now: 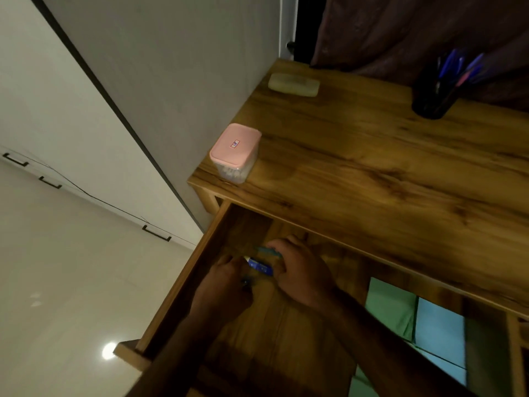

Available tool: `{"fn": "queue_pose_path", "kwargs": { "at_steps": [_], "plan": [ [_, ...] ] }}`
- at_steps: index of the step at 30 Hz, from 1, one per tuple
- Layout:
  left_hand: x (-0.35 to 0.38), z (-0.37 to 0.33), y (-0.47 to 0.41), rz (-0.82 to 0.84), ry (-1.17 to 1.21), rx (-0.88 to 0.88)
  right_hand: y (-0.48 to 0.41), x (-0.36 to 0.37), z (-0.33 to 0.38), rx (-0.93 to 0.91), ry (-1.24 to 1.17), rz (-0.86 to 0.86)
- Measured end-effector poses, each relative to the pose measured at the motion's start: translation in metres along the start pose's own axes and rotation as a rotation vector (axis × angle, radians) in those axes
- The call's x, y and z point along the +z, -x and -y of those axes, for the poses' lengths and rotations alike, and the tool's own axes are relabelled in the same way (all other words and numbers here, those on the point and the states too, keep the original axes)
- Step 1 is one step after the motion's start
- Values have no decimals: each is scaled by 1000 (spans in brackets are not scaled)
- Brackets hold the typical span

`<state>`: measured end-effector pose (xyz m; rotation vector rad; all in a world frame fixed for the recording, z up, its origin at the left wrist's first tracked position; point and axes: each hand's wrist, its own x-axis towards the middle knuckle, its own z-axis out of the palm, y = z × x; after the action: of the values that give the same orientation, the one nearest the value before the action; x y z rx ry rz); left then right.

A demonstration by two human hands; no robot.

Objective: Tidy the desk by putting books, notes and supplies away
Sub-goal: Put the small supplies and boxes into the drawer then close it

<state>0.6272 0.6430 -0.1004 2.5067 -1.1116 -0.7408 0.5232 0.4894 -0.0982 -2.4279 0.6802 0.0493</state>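
1. Open drawer [183, 285] of the wooden desk [372, 173], pulled out below the desktop's front edge; its left wall runs diagonally beside the pale floor [71, 267].
2. Left hand [226, 282], inside the drawer near the left wall, fingers curled around the end of a small blue-and-white item [259, 266]; the dim, blurred view does not show what the item is.
3. Right hand [300, 270], just beside the left, fingers bent over the same item and a teal one [267, 250] behind it.
4. Bare drawer bottom lies open toward the viewer; green and blue folders [415, 319] fill the right part.
5. Pink-lidded clear box [234, 153] at the desktop's front-left corner, touching neither hand.
6. Pale case [293, 84] near the back-left edge; dark pen cup [435, 93] at the rear, well apart.
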Motion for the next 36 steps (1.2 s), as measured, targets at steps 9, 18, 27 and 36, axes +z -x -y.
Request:
{"fn": "queue_pose_path", "kwargs": {
  "at_steps": [9, 18, 27, 36],
  "plan": [
    [-110, -30, -1, -343, 365, -27, -40, -55, 46, 42, -496, -167],
    [-175, -12, -120, -302, 234, 43, -129, -72, 95, 334, -549, -249],
    [-178, 0, -137, -274, 255, 50, -143, -63, 120, 515, -669, -372],
    [-153, 30, -11, -200, 292, 141, -10, -27, 130, 410, -689, -264]
  ]
}}
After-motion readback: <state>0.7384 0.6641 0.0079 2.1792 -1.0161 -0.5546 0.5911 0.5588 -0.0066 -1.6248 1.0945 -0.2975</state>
